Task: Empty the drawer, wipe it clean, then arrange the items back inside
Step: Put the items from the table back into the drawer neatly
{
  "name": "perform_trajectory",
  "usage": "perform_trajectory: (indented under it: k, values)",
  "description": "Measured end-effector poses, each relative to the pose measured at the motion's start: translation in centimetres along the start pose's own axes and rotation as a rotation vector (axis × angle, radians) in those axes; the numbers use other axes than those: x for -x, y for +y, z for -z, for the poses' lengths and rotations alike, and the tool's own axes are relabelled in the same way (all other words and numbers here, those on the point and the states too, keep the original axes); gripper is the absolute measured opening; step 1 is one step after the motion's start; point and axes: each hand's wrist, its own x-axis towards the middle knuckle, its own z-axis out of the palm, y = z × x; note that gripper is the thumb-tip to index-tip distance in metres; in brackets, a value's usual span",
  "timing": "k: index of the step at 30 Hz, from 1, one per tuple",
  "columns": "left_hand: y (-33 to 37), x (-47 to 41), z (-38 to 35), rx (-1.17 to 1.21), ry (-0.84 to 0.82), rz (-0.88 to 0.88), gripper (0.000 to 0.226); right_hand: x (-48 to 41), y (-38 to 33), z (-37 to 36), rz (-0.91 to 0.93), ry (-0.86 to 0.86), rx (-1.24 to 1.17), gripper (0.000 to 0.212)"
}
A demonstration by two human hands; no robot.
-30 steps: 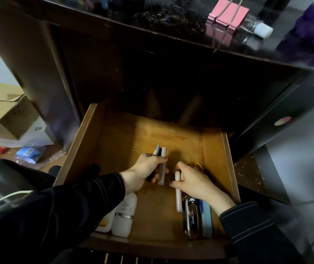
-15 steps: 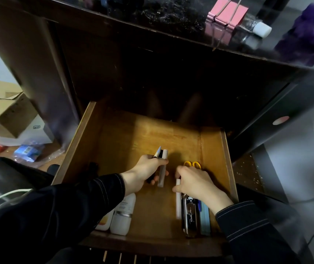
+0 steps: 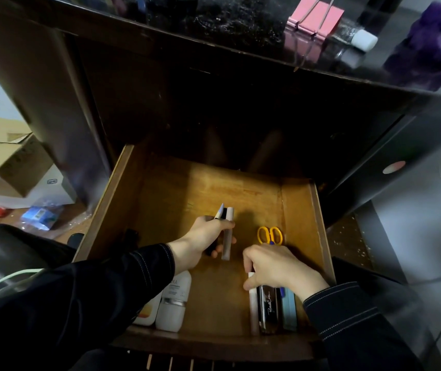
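Inside drawer: left hand grips bundle of pens; right hand pinches white pen, lying just beside black case.

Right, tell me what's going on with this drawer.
A person is arranging items in the open wooden drawer. The left hand grips a few pens over the middle; the right hand pinches a pale stick laid beside the dark bottle at front right. Yellow scissors lie just behind that hand, and two white bottles sit front left.
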Motion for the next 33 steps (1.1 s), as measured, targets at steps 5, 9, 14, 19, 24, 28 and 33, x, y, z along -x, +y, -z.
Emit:
perform_trajectory:
  k: [5, 9, 14, 19, 24, 28, 33]
  values:
    - [0.4, 0.1, 0.3, 0.073, -0.097, 0.007, 0.024, -0.2, 1.0, 1.5, -0.139, 0.396, -0.503, 0.014]
    - [0.6, 0.1, 0.2, 0.024, -0.203, -0.080, 0.023, 0.1, 0.6, 3.1, -0.060, 0.584, -1.002, 0.021]
    - [0.3, 0.2, 0.1, -0.025, -0.286, -0.140, 0.022, 0.5, 0.0, 3.7, 0.002, 0.540, -1.184, 0.028]
    - [0.3, -0.1, 0.1, 0.032, -0.007, -0.077, 0.028, 0.4, 0.9, 3.5, -0.107, 0.666, -1.213, 0.020]
    - [0.3, -1.1, 0.6, 0.113, 0.110, 0.043, 0.030, -0.9, 0.4, 2.0, -0.137, 0.429, -0.904, 0.010]
    - [0.1, -1.3, 0.2, 0.089, 0.089, 0.025, 0.032, -1.9, 0.1, 0.5, -0.161, 0.311, -0.659, 0.014]
    - [0.0, -1.5, 0.4, 0.083, 0.075, 0.019, 0.029, -2.1, 0.5, -0.1, -0.185, 0.234, -0.447, 0.022]
